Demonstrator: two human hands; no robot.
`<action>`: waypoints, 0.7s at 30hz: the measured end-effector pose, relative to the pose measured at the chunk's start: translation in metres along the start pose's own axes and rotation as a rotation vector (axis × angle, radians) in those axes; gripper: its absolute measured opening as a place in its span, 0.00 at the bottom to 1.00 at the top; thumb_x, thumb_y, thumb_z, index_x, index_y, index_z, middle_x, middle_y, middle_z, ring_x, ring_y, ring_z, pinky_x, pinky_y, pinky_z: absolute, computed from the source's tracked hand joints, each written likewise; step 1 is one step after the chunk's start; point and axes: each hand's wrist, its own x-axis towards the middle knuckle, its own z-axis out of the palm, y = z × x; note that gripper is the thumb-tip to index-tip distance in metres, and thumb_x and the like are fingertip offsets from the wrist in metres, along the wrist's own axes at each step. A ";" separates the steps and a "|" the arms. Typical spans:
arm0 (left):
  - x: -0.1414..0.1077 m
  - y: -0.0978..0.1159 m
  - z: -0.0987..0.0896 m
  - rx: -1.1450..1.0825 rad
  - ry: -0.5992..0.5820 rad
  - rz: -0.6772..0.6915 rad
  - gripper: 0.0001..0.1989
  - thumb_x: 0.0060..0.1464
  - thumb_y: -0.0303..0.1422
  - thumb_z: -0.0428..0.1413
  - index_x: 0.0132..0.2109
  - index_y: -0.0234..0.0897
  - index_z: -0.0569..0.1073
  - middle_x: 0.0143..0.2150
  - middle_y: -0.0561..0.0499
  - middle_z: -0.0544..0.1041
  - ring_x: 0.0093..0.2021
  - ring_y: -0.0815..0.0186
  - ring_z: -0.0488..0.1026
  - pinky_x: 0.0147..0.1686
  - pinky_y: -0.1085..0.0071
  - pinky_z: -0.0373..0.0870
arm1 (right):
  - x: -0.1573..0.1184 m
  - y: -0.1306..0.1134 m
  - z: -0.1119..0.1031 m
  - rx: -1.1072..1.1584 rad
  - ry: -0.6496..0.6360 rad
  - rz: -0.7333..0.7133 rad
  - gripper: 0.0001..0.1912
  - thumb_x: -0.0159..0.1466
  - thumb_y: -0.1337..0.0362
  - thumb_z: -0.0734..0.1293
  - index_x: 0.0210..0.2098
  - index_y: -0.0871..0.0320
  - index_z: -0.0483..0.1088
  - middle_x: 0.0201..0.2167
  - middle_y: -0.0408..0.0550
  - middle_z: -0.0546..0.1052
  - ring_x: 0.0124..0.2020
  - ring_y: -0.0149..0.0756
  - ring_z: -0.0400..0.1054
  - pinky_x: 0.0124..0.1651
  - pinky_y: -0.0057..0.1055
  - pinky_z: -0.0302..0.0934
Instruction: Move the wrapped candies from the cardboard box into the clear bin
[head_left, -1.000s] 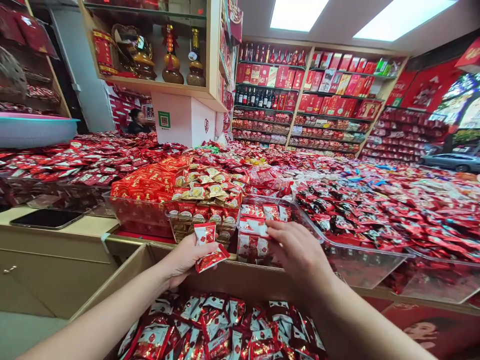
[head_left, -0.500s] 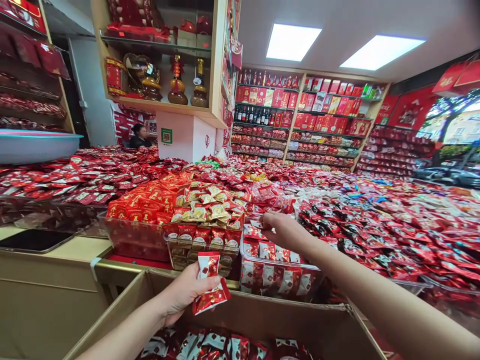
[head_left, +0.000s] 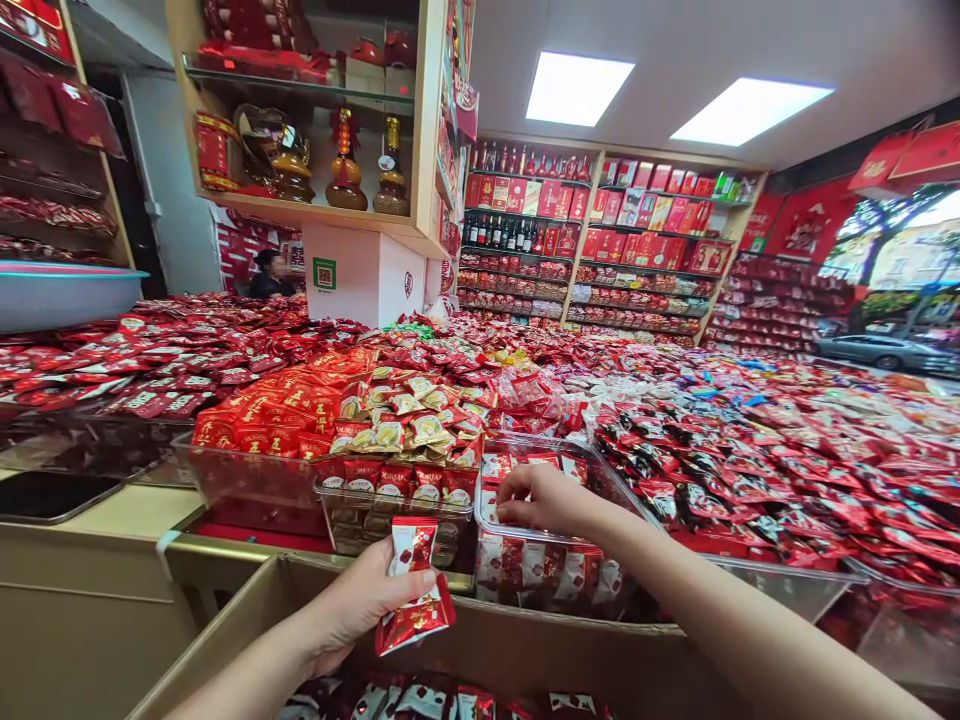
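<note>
Two red sachets (head_left: 414, 548) in left hand (head_left: 360, 600): one upright, one slanting.

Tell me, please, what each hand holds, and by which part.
The left hand holds a red foil sachet by its middle. The right hand, at a clear plastic tray, seems to hold nothing.

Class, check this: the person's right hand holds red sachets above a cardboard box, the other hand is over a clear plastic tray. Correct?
No: the left hand holds the red sachets above the cardboard box, as the head view shows; the right hand is over the clear plastic tray.
</note>
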 end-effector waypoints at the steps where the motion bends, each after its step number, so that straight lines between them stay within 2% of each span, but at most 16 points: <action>1: 0.000 0.000 0.000 0.003 -0.005 0.005 0.22 0.33 0.40 0.61 0.36 0.34 0.66 0.25 0.54 0.73 0.25 0.69 0.69 0.32 0.71 0.64 | 0.000 0.001 0.001 -0.007 0.015 0.001 0.09 0.53 0.62 0.62 0.28 0.59 0.71 0.24 0.44 0.74 0.24 0.29 0.65 0.26 0.23 0.55; 4: 0.000 -0.001 0.000 0.025 0.007 0.019 0.23 0.32 0.40 0.61 0.36 0.33 0.66 0.28 0.51 0.74 0.29 0.65 0.70 0.33 0.69 0.65 | -0.001 0.002 -0.001 -0.063 0.101 -0.034 0.08 0.53 0.62 0.61 0.27 0.59 0.70 0.24 0.44 0.73 0.25 0.28 0.64 0.28 0.23 0.55; 7: -0.005 0.002 -0.001 0.035 0.006 0.011 0.21 0.33 0.39 0.61 0.35 0.33 0.66 0.30 0.49 0.74 0.31 0.63 0.71 0.34 0.68 0.65 | -0.005 -0.004 -0.008 -0.119 0.292 -0.100 0.08 0.55 0.64 0.60 0.27 0.60 0.69 0.26 0.46 0.72 0.27 0.29 0.64 0.30 0.25 0.56; 10: -0.016 0.009 0.003 -0.021 -0.094 -0.012 0.20 0.36 0.37 0.60 0.38 0.35 0.65 0.32 0.50 0.74 0.31 0.66 0.70 0.34 0.70 0.65 | -0.020 -0.024 -0.011 -0.128 0.473 -0.224 0.08 0.57 0.65 0.58 0.29 0.60 0.67 0.28 0.47 0.71 0.31 0.31 0.63 0.35 0.27 0.56; 12: -0.025 0.016 0.010 -0.051 -0.171 0.000 0.21 0.38 0.35 0.60 0.41 0.37 0.65 0.34 0.51 0.74 0.31 0.68 0.70 0.34 0.72 0.65 | -0.037 -0.043 -0.006 -0.078 0.511 -0.272 0.08 0.58 0.64 0.57 0.30 0.59 0.67 0.27 0.47 0.71 0.31 0.31 0.63 0.35 0.28 0.56; 14: -0.034 0.024 0.022 -0.065 -0.248 0.053 0.22 0.40 0.32 0.59 0.44 0.38 0.63 0.36 0.51 0.73 0.33 0.68 0.70 0.36 0.72 0.65 | -0.053 -0.062 0.005 0.078 0.496 -0.195 0.09 0.57 0.61 0.58 0.33 0.57 0.66 0.27 0.47 0.71 0.28 0.31 0.64 0.31 0.27 0.57; 17: -0.045 0.033 0.043 -0.067 -0.370 0.151 0.25 0.43 0.28 0.57 0.49 0.42 0.59 0.43 0.51 0.70 0.42 0.65 0.67 0.43 0.69 0.61 | -0.072 -0.077 0.029 0.486 0.364 0.006 0.16 0.54 0.57 0.62 0.41 0.57 0.63 0.27 0.45 0.71 0.24 0.29 0.63 0.25 0.25 0.57; 19: -0.050 0.034 0.054 -0.028 -0.409 0.180 0.30 0.43 0.25 0.56 0.52 0.45 0.55 0.47 0.52 0.67 0.47 0.65 0.63 0.46 0.69 0.59 | -0.080 -0.080 0.044 0.725 0.244 0.073 0.17 0.53 0.55 0.62 0.37 0.59 0.65 0.24 0.44 0.71 0.22 0.28 0.63 0.24 0.24 0.56; 21: -0.052 0.030 0.060 0.037 -0.405 0.173 0.33 0.43 0.24 0.56 0.54 0.47 0.51 0.48 0.53 0.66 0.48 0.66 0.62 0.47 0.70 0.58 | -0.086 -0.078 0.052 0.833 0.196 0.100 0.15 0.53 0.55 0.62 0.30 0.62 0.67 0.22 0.44 0.70 0.22 0.27 0.62 0.24 0.24 0.56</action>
